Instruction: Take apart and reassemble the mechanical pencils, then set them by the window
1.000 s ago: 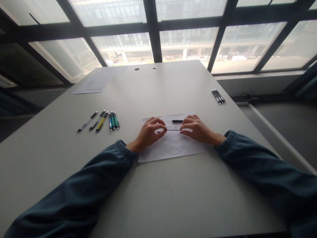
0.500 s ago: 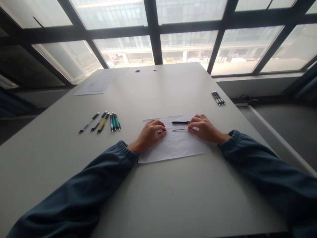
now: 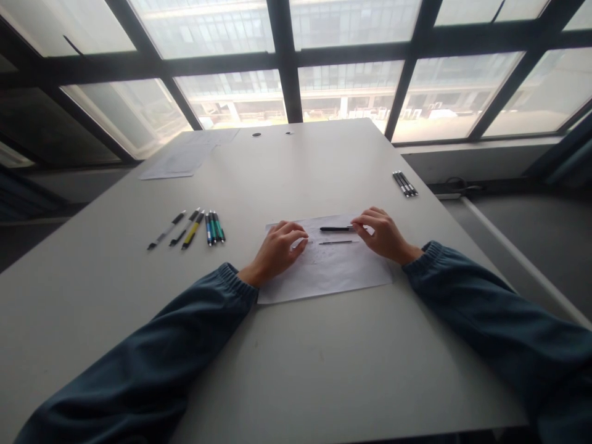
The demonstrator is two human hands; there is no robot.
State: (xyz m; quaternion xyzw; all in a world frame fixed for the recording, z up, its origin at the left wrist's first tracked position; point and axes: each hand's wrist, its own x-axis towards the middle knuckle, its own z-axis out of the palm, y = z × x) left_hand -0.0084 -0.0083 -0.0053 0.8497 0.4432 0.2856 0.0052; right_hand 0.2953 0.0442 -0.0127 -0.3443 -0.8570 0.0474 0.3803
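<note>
On a white sheet of paper (image 3: 333,280), a thin pen refill (image 3: 336,242) lies flat, apart from both hands. Just beyond it is a black pen barrel (image 3: 335,229), roughly parallel to the refill. My right hand (image 3: 382,234) is over the barrel's right end, its thumb and forefinger apart there; whether they touch it I cannot tell. My left hand (image 3: 282,250) rests on the paper's left part, fingers curled and thumb a little apart. Something small and pale lies by its fingertips, too small to name.
Left of the paper lie several pens: clear and black ones, a yellow pen (image 3: 193,229), and a group of blue and green pens (image 3: 215,227). More black pens (image 3: 405,184) lie near the right table edge. Other papers (image 3: 178,157) are at the far left, before the windows.
My right hand has let go of the refill, which now lies on the paper, and has shifted slightly up to the black barrel's end. My left hand has barely moved.
</note>
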